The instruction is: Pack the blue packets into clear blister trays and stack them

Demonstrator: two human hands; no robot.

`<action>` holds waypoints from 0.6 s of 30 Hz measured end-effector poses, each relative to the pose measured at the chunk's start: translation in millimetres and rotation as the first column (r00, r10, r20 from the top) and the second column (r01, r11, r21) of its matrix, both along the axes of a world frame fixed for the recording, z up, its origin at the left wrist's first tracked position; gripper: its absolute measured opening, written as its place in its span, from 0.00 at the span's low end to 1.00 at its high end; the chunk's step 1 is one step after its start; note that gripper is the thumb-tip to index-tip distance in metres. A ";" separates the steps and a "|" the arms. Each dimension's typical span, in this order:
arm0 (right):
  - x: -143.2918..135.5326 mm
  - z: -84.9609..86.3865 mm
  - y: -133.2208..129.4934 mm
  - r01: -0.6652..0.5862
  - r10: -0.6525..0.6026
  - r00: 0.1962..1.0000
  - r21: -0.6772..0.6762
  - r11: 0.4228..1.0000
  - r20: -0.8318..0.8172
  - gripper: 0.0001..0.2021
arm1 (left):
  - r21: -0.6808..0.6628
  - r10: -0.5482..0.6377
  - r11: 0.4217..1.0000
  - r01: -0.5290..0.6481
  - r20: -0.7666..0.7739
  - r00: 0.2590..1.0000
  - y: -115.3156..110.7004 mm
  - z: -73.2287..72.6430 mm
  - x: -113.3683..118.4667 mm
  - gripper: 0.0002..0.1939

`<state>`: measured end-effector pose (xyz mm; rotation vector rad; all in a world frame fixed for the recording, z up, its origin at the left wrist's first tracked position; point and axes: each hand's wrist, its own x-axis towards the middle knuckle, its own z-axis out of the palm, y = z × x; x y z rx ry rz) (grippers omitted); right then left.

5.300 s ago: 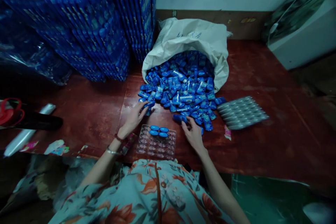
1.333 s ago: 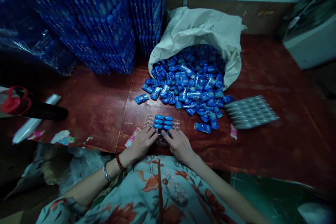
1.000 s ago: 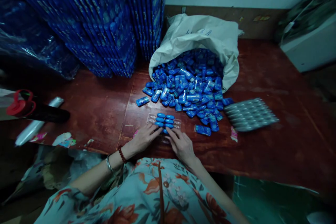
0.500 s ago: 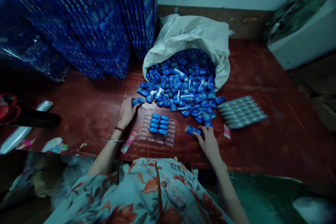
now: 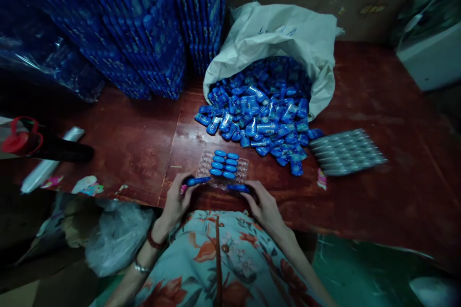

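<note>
Close to the table's front edge, my left hand (image 5: 179, 197) pinches a small blue wrapped packet (image 5: 197, 181). A second blue packet (image 5: 237, 188) is between the thumb and fingers of my right hand (image 5: 264, 203). Both packets are held just in front of a clear plastic blister tray (image 5: 206, 159). In the tray's middle columns sit several glossy blue oval pieces (image 5: 216, 165); its outer cups look unfilled. Beyond the tray, a heap of similar blue packets (image 5: 267, 128) spills from the mouth of a white woven sack (image 5: 277, 19).
Tall stacks of blue packages (image 5: 144, 48) stand at the back left. At left lie a black bottle with a red lid (image 5: 68, 147) and a clear plastic roll (image 5: 43, 172). Stacked clear trays (image 5: 349, 152) rest at right, beside a pink scrap (image 5: 321, 179).
Both hands have moved closer to my body and toward each other, carrying their blue packets to the tray's near edge. The camera view has shifted slightly.
</note>
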<state>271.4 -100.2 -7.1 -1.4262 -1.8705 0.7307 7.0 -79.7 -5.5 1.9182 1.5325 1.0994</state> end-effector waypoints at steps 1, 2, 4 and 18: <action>-5.1 -0.2 4.6 -0.022 0.022 1.000 0.038 0.999 0.012 0.12 | 0.022 -0.017 1.000 0.017 0.002 1.000 -1.0 -2.3 6.6 0.13; -8.9 -0.2 9.0 -0.046 0.044 0.999 0.078 0.996 0.032 0.13 | 0.045 -0.041 0.998 0.041 -0.009 0.999 -0.4 -4.7 12.2 0.12; -13.1 1.1 16.4 -0.112 0.097 0.989 0.151 0.982 0.108 0.12 | 0.080 -0.126 0.988 0.133 -0.087 0.988 3.5 -8.6 19.0 0.10; -39.2 21.8 34.0 -0.429 0.171 0.730 0.249 0.868 0.661 0.11 | -0.164 -0.460 0.871 0.463 -0.600 0.654 13.5 1.6 32.3 0.15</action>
